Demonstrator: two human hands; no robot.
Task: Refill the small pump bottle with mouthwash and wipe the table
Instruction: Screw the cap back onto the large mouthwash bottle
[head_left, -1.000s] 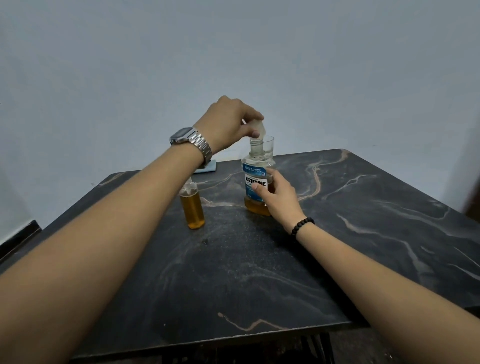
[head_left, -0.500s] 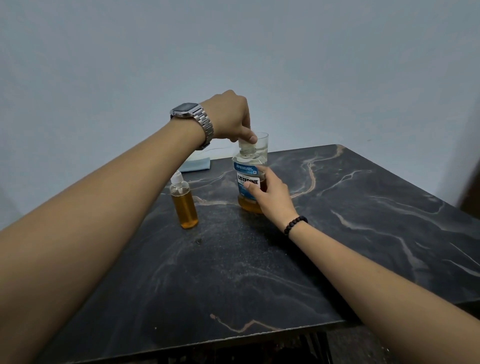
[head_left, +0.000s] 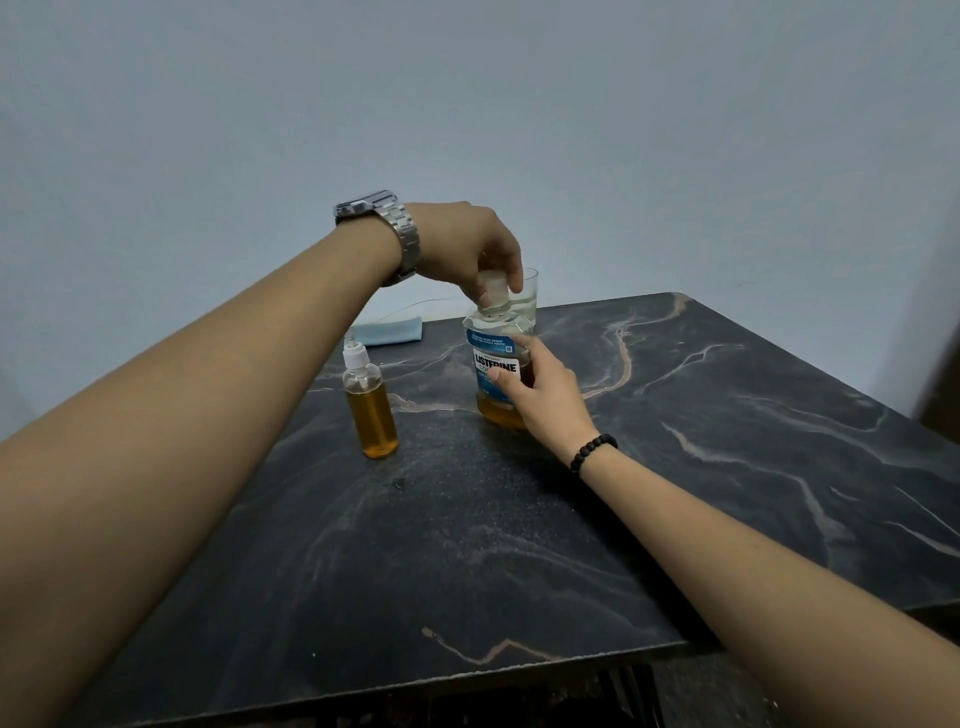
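Note:
The large mouthwash bottle (head_left: 493, 364), blue-labelled with amber liquid low inside, stands upright near the table's far middle. My left hand (head_left: 467, 249) reaches over it from above and grips the clear cap (head_left: 493, 296) sitting on its neck. My right hand (head_left: 540, 395) holds the bottle's body from the right side. The small pump bottle (head_left: 370, 410), nearly full of amber liquid with a white pump top, stands to the left, untouched.
A clear glass (head_left: 524, 296) stands just behind the mouthwash bottle. A light blue cloth (head_left: 392, 331) lies at the far edge, behind the pump bottle. The dark marble table (head_left: 519, 545) ends at a pale wall behind.
My left hand lowered the cap from above the neck onto the mouthwash bottle's neck and now grips it there. My right hand kept hold of the bottle's body.

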